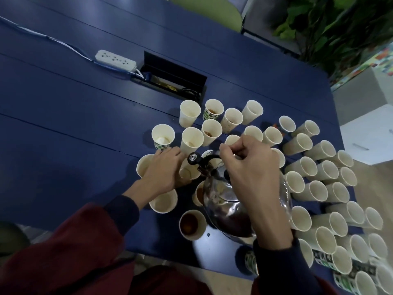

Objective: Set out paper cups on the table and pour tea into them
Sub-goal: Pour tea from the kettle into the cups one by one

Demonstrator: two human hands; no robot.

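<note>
Several paper cups stand on the blue table (74, 116). My right hand (253, 173) grips the black handle of a shiny metal kettle (223, 205), tilted forward with its spout (194, 159) over a cup (188, 173). My left hand (163, 169) curls round that cup from the left. A cup of dark tea (191, 224) stands at the front, and another part-hidden tea cup (198, 195) sits beside the kettle. Two far cups (212, 109) hold a little tea. Many cups on the right (314, 188) look empty.
A white power strip (116, 60) with its cable lies at the back left, beside an open cable hatch (172, 78) in the table. The table's right edge meets a white box (368, 135). Green plants (331, 28) and a green chair (206, 9) stand behind.
</note>
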